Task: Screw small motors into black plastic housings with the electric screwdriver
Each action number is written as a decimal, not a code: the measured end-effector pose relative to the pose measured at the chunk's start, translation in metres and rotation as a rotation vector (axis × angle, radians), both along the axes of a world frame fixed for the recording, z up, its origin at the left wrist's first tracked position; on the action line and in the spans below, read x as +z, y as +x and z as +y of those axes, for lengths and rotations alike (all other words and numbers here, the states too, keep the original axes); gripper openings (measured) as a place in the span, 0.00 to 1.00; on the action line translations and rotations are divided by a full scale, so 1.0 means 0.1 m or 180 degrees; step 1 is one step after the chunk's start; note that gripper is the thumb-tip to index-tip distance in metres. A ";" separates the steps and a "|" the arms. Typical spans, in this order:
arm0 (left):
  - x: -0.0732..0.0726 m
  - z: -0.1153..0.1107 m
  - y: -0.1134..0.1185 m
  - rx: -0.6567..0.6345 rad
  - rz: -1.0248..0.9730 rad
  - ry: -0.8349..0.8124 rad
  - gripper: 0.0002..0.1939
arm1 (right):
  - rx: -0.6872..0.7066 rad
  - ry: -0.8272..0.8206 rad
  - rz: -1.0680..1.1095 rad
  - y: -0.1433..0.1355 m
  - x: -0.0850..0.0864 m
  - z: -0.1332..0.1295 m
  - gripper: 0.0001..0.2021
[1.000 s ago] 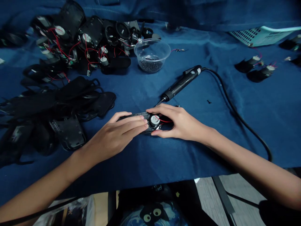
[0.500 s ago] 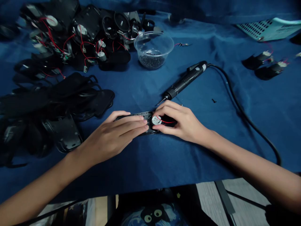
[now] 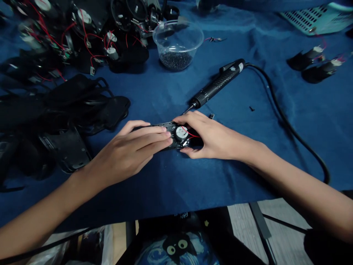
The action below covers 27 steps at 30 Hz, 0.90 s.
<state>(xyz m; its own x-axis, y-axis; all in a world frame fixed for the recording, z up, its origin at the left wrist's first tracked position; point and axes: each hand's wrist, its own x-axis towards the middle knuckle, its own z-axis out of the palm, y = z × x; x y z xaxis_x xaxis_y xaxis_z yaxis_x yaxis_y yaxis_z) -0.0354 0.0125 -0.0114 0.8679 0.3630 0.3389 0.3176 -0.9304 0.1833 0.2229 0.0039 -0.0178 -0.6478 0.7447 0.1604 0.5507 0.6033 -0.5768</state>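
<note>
In the head view, your left hand (image 3: 138,147) lies over the left part of a flat black plastic housing (image 3: 171,133) on the dark blue cloth (image 3: 176,184) near its front edge. Its long fingers lie nearly straight, close together, their tips on the housing; the thumb is set apart along the far side. Your right hand (image 3: 212,136) curves around the housing's right end, thumb and forefinger spread to its opposite long sides. Between them shows a round white motor (image 3: 182,133) with thin red wires (image 3: 193,135) running under your right palm; you cannot be seen pinching the motor itself.

Just beyond your right hand, the black cylindrical electric screwdriver (image 3: 217,84) lies with its tip close to your fingers, its black cable (image 3: 278,106) curling to the right. Farther off stands a clear round plastic tub (image 3: 178,46) holding tiny dark pieces (image 3: 176,60). To your left are heaped black plastic parts (image 3: 79,99), and beyond them black assemblies with red wires (image 3: 82,33). A pale green perforated basket (image 3: 322,18) sits at the far right.
</note>
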 end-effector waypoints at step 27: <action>-0.01 0.04 -0.02 -0.0139 0.0046 0.0163 0.18 | -0.0131 0.0127 0.0008 -0.04 0.06 0.01 0.29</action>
<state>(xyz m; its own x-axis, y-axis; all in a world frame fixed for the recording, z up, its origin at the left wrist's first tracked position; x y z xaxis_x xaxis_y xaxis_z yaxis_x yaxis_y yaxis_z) -0.0375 0.0164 -0.0128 0.8875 0.3073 0.3433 0.2788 -0.9514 0.1309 0.2185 0.0046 -0.0121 -0.6163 0.7637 0.1921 0.5741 0.6028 -0.5541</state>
